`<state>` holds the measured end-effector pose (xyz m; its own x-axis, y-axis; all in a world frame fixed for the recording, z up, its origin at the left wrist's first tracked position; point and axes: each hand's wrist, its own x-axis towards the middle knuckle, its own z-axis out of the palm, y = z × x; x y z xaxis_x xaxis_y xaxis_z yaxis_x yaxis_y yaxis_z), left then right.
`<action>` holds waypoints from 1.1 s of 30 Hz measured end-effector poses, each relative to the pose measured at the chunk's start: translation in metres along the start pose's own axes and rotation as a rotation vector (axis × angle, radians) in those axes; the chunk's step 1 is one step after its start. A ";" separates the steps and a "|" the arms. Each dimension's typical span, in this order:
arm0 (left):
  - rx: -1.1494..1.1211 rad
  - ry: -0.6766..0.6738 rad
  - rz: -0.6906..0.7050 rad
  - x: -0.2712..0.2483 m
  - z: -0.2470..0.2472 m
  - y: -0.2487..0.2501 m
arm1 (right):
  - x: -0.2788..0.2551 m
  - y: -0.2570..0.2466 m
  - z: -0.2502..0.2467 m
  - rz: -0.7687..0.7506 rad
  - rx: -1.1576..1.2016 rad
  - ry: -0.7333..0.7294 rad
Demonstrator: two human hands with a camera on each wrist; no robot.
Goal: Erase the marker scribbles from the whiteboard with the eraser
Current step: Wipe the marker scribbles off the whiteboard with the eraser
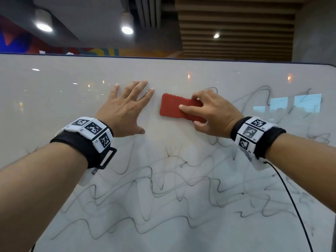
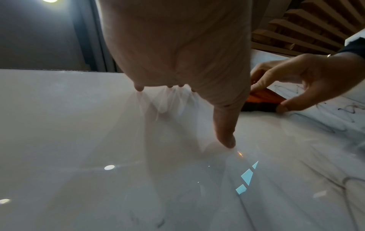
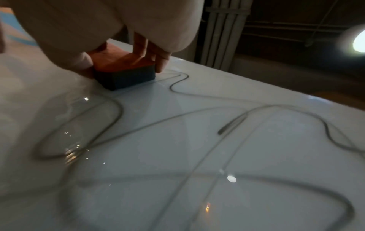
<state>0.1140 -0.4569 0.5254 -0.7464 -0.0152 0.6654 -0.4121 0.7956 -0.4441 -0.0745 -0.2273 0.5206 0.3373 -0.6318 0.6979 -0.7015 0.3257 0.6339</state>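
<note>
Glossy white whiteboard (image 1: pixel 54 91): large, dark-edged, rounded upper right corner; reflected ceiling lights and windows. Upper left region was clean.

Black marker scribbles (image 1: pixel 163 202): thin wavy lines, looping and overlapping, across the lower half and right side of the whiteboard; some appeared faint or smeared.

Left hand (image 1: pixel 125 108): laid flat on the clean part of the whiteboard, fingers straight and spread, holding nothing.

Right hand (image 1: pixel 212 113): curled round the eraser, thumb on its lower edge, fingers over the upper edge.

Rectangular eraser with red top and dark felt base (image 1: pixel 174 108): pressed flat against the whiteboard, just right of the left hand, at the upper margin of the scribbles.
</note>
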 end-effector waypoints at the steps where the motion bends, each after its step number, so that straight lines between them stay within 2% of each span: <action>1: -0.005 0.003 -0.002 0.000 0.000 0.001 | -0.005 -0.004 0.003 0.008 0.003 0.014; 4: -0.011 0.023 0.011 0.002 -0.001 0.005 | -0.024 -0.019 0.016 -0.097 0.037 -0.049; 7: -0.006 0.035 0.037 0.008 -0.002 0.015 | -0.029 -0.009 0.011 -0.173 0.016 -0.121; 11: -0.003 0.048 0.030 0.019 -0.002 0.029 | -0.018 0.017 -0.003 0.024 0.009 -0.001; 13: 0.004 0.057 0.024 0.022 -0.001 0.034 | -0.022 0.013 0.000 0.061 0.007 0.027; 17: 0.007 0.080 0.021 0.023 0.000 0.035 | -0.041 -0.006 0.013 -0.108 0.005 -0.077; 20: 0.019 0.068 0.021 0.023 -0.001 0.035 | -0.035 0.008 0.004 -0.166 -0.033 -0.128; 24: 0.016 0.059 0.017 0.023 -0.001 0.036 | -0.022 0.033 -0.009 0.088 -0.009 0.005; 26: 0.019 0.056 0.017 0.023 -0.001 0.037 | -0.024 0.028 -0.006 0.152 -0.010 0.045; 28: 0.003 0.064 0.020 0.023 -0.001 0.038 | -0.032 0.015 0.002 0.053 -0.006 0.015; 31: -0.002 0.074 0.019 0.023 -0.002 0.039 | -0.043 0.004 0.007 -0.162 -0.022 -0.154; 33: 0.006 0.066 0.014 0.024 -0.003 0.041 | -0.037 0.016 -0.001 -0.156 -0.026 -0.151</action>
<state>0.0811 -0.4234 0.5246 -0.7158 0.0362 0.6973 -0.4052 0.7917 -0.4571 -0.0976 -0.1978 0.5059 0.3413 -0.7732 0.5345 -0.6310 0.2330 0.7400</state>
